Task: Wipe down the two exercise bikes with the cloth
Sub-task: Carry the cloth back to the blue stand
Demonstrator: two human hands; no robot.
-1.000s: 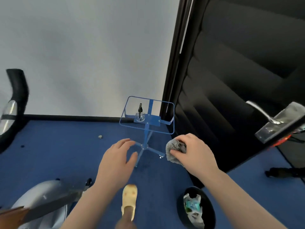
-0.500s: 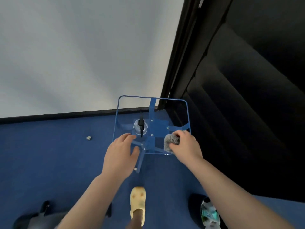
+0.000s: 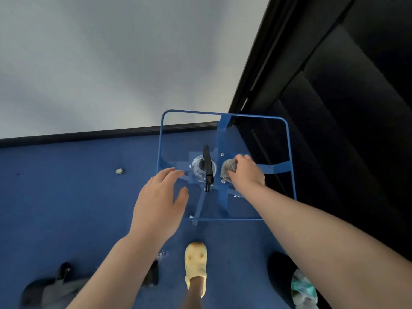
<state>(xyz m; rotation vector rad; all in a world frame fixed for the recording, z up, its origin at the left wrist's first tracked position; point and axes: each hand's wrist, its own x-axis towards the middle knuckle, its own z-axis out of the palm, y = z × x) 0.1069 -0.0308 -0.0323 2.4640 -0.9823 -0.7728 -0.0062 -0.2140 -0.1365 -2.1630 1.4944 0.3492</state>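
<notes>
A blue carpet (image 3: 66,197) covers the floor, and a white wall (image 3: 111,63) stands behind it. On the carpet stands a blue stand (image 3: 287,152) with a see-through top. A clear spray bottle (image 3: 204,169) with a black top sits in the middle of it. The left hand (image 3: 159,202) hangs over the near left side, fingers spread, holding nothing. The right hand (image 3: 246,172) bunches the gray cloth (image 3: 227,169) in its curled fingers, over the stand just right of the bottle. The cloth looks soft, light and floppy, so a full squeeze in the fist should hold it best. A yellow shoe (image 3: 196,266) shows below.
</notes>
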